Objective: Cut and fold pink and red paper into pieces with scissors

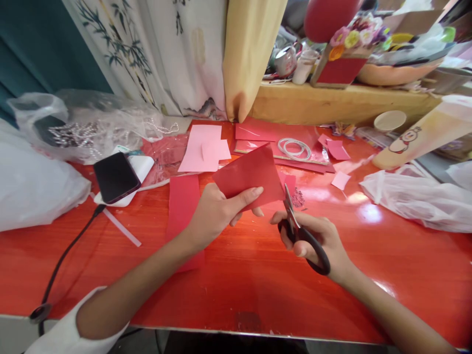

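A piece of red paper (249, 172) is pinched in my left hand (221, 211), thumb on top and fingers beneath, held above the table. My right hand (317, 241) has its fingers in the black handles of a pair of scissors (291, 211). The blades point upward at the right edge of the red paper; whether they touch it I cannot tell. Below my left forearm lies a long red paper strip (183, 201). Behind the scissors is a small pile of dark bits (297, 198) beside a red scrap (288, 182).
Pink paper sheets (199, 147) and a coiled white cord (294, 149) on red packets lie at the back. A phone (116, 178) with a black cable (70, 253) is at left, near plastic bags (37, 182). Another plastic bag (416, 199) lies at right.
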Demonstrator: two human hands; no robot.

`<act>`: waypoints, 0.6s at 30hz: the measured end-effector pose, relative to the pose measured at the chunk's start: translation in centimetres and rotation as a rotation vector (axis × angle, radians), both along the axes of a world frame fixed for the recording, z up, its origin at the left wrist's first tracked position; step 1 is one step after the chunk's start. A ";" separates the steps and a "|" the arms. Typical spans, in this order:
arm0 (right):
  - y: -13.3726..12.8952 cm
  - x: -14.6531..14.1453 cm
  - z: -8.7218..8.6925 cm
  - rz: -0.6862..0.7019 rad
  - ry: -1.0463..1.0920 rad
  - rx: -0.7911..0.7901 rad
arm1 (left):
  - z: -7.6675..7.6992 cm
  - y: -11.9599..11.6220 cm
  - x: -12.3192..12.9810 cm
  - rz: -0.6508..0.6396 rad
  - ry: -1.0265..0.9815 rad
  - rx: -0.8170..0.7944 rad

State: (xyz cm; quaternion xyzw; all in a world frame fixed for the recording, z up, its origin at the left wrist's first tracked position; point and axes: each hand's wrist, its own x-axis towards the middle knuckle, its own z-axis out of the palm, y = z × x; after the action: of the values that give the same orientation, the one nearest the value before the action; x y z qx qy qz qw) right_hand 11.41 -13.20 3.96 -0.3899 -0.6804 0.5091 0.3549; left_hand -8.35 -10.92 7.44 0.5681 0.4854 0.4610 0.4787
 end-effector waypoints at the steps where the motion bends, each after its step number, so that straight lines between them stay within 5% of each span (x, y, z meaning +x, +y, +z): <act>1: 0.0 0.0 0.0 -0.005 -0.004 -0.002 | 0.0 0.0 0.0 0.002 0.000 0.001; 18: 0.0 -0.2 0.0 -0.029 0.012 -0.018 | 0.0 0.1 0.0 0.005 -0.034 0.001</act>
State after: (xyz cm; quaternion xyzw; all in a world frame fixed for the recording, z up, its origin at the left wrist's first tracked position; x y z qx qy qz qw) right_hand 11.23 -13.23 4.00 -0.3998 -0.6678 0.5123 0.3630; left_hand -8.32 -10.78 7.41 0.5592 0.4783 0.4718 0.4856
